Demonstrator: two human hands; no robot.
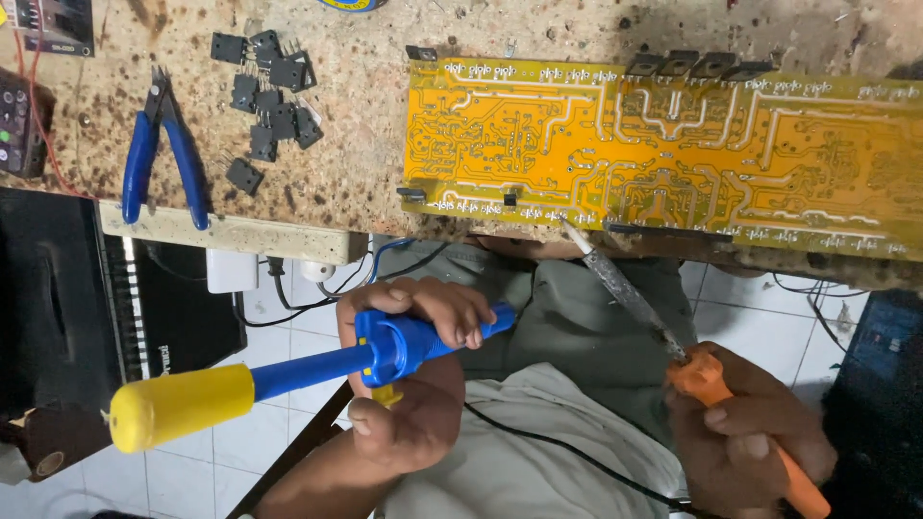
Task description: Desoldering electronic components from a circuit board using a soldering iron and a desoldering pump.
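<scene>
Below the table (365, 207) edge, the left hand (409, 384) grips a blue-and-yellow desoldering pump (317, 370). The right hand (745, 432) grasps an orange-handled soldering iron (663, 332), tip touching the yellow circuit board (663, 154). Blue cutters (159, 154) lie beside black transistors (269, 96).

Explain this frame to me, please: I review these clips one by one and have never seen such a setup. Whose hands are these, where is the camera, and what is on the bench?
There is one picture, taken by a camera worn on the person's head, looking down at their own two bare hands; the view appears turned around, so the bench runs along the top. The left hand has its grip closed on a blue desoldering pump with a yellow plunger end. The right hand holds an orange-handled soldering iron, its tip at the edge of a long yellow circuit board lying copper side up on the stained workbench. Also on the bench: blue-handled cutters and a loose group of small black transistors. Below are the person's lap and a tiled floor.
</scene>
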